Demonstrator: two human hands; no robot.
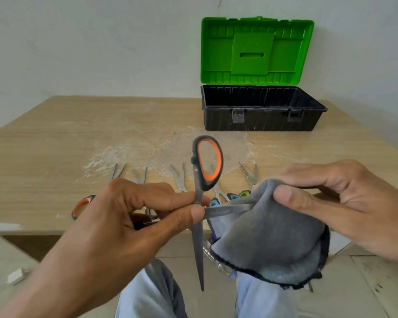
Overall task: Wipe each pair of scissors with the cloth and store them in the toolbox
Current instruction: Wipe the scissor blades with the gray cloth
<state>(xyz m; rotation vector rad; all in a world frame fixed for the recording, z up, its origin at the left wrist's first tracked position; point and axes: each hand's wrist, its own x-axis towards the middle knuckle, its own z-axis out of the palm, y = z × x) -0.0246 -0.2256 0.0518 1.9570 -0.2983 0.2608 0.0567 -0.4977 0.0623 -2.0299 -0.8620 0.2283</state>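
My left hand (147,205) pinches a pair of orange-and-black scissors (207,164) at the pivot, opened wide. One blade points down, the other runs right into the grey cloth (269,237). My right hand (331,203) grips the cloth, folded around that blade. The toolbox (262,111), black with a green lid, stands open at the back right of the table; what lies inside it is hidden from view.
Several more scissors (179,177) lie in a row along the near edge of the wooden table (55,138), partly hidden by my hands. Another orange-handled pair (82,206) lies at the left. White dust marks the table's middle. My knees show below.
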